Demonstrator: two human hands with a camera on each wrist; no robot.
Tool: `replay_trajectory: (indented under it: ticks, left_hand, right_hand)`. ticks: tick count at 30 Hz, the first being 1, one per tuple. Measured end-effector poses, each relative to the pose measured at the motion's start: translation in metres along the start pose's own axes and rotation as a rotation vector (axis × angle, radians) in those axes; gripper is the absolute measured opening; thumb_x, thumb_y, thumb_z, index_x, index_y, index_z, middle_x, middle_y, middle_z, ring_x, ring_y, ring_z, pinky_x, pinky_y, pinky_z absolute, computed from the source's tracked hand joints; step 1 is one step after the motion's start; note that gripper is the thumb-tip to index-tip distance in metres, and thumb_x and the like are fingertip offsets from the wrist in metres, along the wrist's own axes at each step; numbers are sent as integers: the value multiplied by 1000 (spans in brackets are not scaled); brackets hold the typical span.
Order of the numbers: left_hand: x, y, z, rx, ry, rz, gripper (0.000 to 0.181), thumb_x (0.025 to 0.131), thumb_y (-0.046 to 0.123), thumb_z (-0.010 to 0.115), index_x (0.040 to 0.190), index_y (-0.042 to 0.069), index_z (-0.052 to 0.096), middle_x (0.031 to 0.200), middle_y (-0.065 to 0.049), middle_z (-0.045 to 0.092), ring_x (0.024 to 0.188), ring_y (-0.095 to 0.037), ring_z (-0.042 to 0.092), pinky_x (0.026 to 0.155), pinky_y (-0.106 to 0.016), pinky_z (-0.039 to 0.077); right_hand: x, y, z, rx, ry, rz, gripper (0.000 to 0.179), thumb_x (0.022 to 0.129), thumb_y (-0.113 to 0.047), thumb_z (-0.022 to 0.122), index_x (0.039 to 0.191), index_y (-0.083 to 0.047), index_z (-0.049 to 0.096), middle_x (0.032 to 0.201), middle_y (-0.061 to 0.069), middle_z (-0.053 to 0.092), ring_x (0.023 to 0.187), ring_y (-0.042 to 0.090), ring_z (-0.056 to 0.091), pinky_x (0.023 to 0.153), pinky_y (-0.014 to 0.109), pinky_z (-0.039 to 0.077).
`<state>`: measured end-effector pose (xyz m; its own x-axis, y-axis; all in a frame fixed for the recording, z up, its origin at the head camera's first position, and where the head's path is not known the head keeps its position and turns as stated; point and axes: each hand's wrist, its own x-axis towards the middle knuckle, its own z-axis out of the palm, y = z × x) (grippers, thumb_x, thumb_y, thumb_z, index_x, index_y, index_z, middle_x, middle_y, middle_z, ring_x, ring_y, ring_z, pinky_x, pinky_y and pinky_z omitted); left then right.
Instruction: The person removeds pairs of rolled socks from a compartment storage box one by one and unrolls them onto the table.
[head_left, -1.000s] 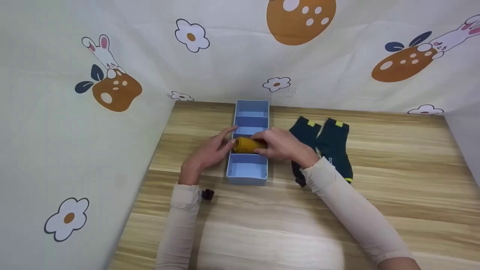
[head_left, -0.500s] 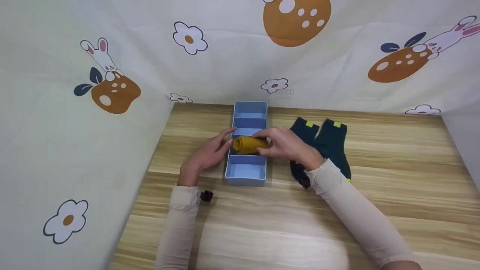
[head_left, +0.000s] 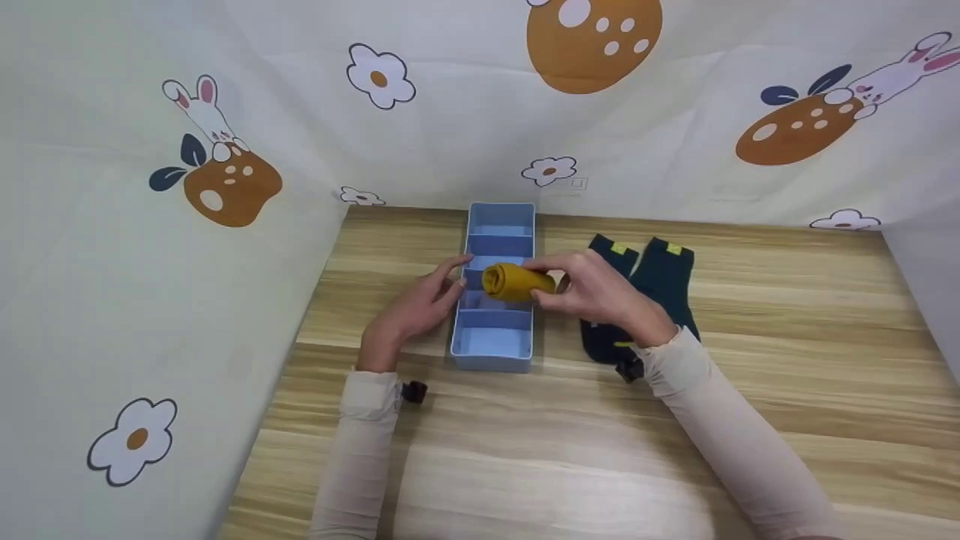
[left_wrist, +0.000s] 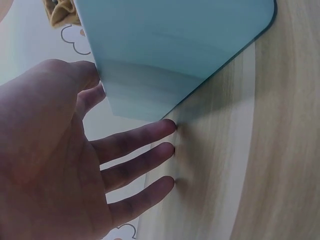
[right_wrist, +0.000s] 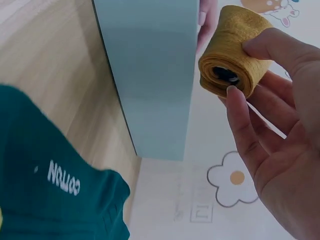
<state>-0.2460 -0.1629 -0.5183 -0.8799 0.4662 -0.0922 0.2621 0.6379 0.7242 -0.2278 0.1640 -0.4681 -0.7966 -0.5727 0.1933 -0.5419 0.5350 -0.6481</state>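
My right hand (head_left: 595, 289) pinches a rolled-up mustard-yellow sock (head_left: 517, 282) between thumb and fingers. In the head view the roll overlaps the middle of a light-blue divided box (head_left: 491, 363). The right wrist view shows the roll (right_wrist: 237, 47) beyond the box's upper edge, with something dark inside its coiled end. At the box's left side is my left hand (head_left: 420, 304), its thumb and index finger right at the rim. Its other fingers (left_wrist: 145, 162) extend fairly straight, with tips down by the tabletop.
Two dark green socks (head_left: 669, 281) with yellow tags lie flat to the right of the box, partly under my right forearm. A patterned cloth wall (head_left: 465, 142) rises behind the wooden tabletop (head_left: 540, 442), with another wall at the left.
My right hand has lifted the rolled sock out of the box's compartment and shifted it slightly right. The left hand stays at the box's rim.
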Motion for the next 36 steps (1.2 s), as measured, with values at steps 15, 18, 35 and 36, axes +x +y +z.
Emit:
replay_trajectory:
  ticks: [15,18,35,36]
  left_hand:
    - [2,1,3,-10,18,-10,50,117,41,45,166,34,38,144,-15,70,133,-30,68,115,-57,51]
    - [2,1,3,-13,17,-11,50,117,41,45,166,36,39,145,-15,70,135,-30,67,116,-56,51]
    - [4,0,5,1,29,-2,47,117,39,45,164,40,39,143,-15,71,135,-29,68,116,-53,51]
    - [4,0,6,0,28,-2,47,117,38,45,164,40,39,143,-15,71,135,-29,68,116,-53,51]
  right_hand:
    - [-46,20,-33,-21,93,114,43,97,-24,82,139,-18,74,133,7,77,107,25,72,95,47,63]
    - [-58,25,-40,-17,112,112,43,97,-23,82,139,-17,74,134,7,76,109,25,71,94,48,64]
    - [-123,70,-65,10,185,169,38,98,-16,82,135,-22,76,130,4,75,105,17,65,87,16,55]
    - [-127,71,-66,12,188,174,38,98,-16,82,135,-22,76,129,4,75,104,17,65,86,18,56]
